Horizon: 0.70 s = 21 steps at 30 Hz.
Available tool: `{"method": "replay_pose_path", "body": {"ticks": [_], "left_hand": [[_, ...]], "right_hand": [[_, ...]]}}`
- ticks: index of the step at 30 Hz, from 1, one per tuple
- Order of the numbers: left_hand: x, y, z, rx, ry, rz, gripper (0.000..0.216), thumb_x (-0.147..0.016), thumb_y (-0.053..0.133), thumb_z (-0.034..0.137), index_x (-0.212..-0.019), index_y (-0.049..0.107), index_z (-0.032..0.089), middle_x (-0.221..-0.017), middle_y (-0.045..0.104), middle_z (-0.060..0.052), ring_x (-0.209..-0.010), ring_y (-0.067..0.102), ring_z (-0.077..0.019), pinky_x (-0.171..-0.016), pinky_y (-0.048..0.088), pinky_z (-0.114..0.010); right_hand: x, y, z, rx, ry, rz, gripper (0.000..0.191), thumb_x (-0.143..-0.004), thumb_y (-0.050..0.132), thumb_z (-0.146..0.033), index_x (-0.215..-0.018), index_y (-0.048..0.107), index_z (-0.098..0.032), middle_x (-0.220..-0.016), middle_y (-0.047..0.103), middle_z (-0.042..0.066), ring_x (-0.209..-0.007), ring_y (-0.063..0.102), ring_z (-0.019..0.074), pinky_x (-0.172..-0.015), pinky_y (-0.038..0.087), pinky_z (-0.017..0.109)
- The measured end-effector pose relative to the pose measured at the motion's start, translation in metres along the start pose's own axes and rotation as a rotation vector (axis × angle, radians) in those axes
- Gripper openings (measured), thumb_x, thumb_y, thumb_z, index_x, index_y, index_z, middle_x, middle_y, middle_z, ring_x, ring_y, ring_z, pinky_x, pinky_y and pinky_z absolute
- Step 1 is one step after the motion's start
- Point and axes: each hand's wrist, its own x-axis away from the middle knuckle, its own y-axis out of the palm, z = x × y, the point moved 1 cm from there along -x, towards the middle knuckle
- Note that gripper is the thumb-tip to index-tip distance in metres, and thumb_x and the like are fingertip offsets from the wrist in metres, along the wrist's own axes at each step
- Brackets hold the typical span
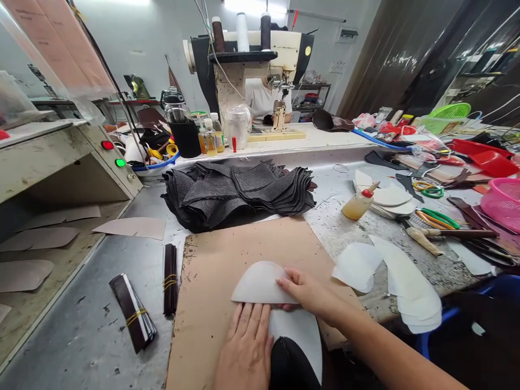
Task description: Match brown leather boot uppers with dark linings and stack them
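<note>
In the head camera's view, a worker's two bare hands meet over a white half-round piece (260, 284) of sheet material on a tan cardboard sheet (199, 330) at a cluttered workbench. The right hand (304, 292) grasps the piece at its right end, the thumb on top and other fingers partly hidden beneath. The left hand (247, 346) lies flat, palm down, its fingers extended and closed around nothing, the fingertips at the piece's straight lower edge. Just below, a second white piece (307, 327) shows beside the left hand, partly covered by a black rounded piece (292, 365).

Beyond the cardboard's far edge rests a thick stack of dark grey fabric pieces (239, 189). To the left, two bundles of dark strips, one slanted (127, 309) and one nearly straight (169, 271), are bound with yellow bands. Loose white cutouts (359, 265) overlap on the right, near a squat bottle of amber liquid (357, 206) with a red cap. A pink plastic basket (504, 199) sits at the far right.

At the back, an industrial sewing machine (231, 81) stands with three thread cones (242, 32) above it, brown, white and black. A person in a white shirt (255, 97) is partly visible behind the machine.
</note>
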Motion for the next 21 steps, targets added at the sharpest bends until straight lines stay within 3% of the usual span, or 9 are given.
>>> {"method": "replay_pose_path", "body": {"ticks": [4,8,13,17,21], "left_hand": [[0.005,-0.002,-0.002,0.042,0.032,-0.006,0.038,-0.087,0.041,0.02,-0.12,0.057,0.013,-0.118,0.067,-0.008,-0.104,0.065,-0.026,-0.085,0.053,-0.042],[0.004,-0.002,-0.006,0.057,0.046,-0.003,0.042,-0.085,0.045,0.02,-0.126,0.052,0.014,-0.122,0.065,-0.008,-0.11,0.061,-0.0263,-0.09,0.05,-0.043],[0.018,-0.01,-0.025,0.043,0.063,0.129,0.029,-0.089,0.045,0.032,-0.107,0.063,0.017,-0.115,0.069,-0.007,-0.105,0.063,-0.0225,-0.089,0.051,-0.034],[0.031,-0.015,-0.036,0.005,0.051,0.148,0.036,-0.088,0.049,0.036,-0.116,0.06,0.016,-0.123,0.065,-0.007,-0.111,0.061,-0.0226,-0.088,0.051,-0.031],[0.036,-0.013,-0.034,0.093,-0.01,0.176,0.042,-0.088,0.051,0.037,-0.123,0.054,0.014,-0.119,0.067,-0.008,-0.108,0.063,-0.0221,-0.089,0.051,-0.029]], "right_hand": [[0.004,-0.012,0.021,-0.003,0.105,-0.139,0.04,-0.079,0.058,-0.054,-0.087,0.052,-0.016,-0.063,0.058,-0.003,-0.047,0.053,0.007,-0.048,0.044,0.018],[0.01,-0.016,0.02,0.114,0.162,-0.265,0.031,-0.08,0.06,-0.046,-0.08,0.052,-0.016,-0.06,0.054,-0.005,-0.041,0.05,0.0044,-0.038,0.039,0.013],[0.009,-0.014,0.014,0.174,0.205,-0.184,0.021,-0.084,0.054,-0.037,-0.082,0.052,-0.016,-0.058,0.054,-0.004,-0.042,0.054,0.0069,-0.037,0.041,0.013],[0.01,-0.012,0.015,0.205,0.219,-0.18,0.016,-0.082,0.055,-0.031,-0.075,0.05,-0.017,-0.06,0.052,-0.005,-0.041,0.053,0.0062,-0.036,0.042,0.014],[0.012,-0.009,0.011,0.277,0.239,-0.115,0.013,-0.081,0.053,-0.026,-0.072,0.049,-0.018,-0.058,0.051,-0.005,-0.04,0.053,0.0068,-0.035,0.041,0.013]]}}
